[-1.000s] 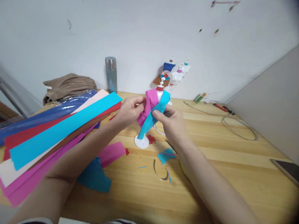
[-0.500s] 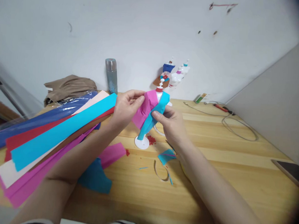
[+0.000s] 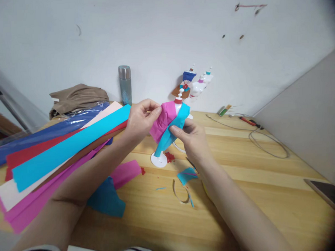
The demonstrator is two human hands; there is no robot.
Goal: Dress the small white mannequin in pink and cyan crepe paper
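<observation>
A small white dress form [image 3: 180,93] with a red neck band stands on a round white base [image 3: 159,160]. Pink crepe paper [image 3: 165,118] covers one side of its body, and blue crepe paper [image 3: 174,128] crosses over from the other shoulder down to a narrow end. My left hand [image 3: 144,117] pinches the outer edge of the pink paper between thumb and fingertips. My right hand [image 3: 190,137] grips the dressed form from the right, its thumb pressed on the blue paper and its fingers hidden behind.
Long crepe paper strips [image 3: 69,147] lie left, by folded brown cloth [image 3: 78,97] and a flask [image 3: 125,84]. Other dress forms [image 3: 198,88] stand by the wall. Paper scraps [image 3: 106,198] and red bits [image 3: 170,157] lie nearer. A cable [image 3: 255,144] and dark flat object [image 3: 324,191] are right.
The pink paper's outer edge sits slightly further in toward the form, and my left fingertips have shifted a little on it. My right hand stays almost still.
</observation>
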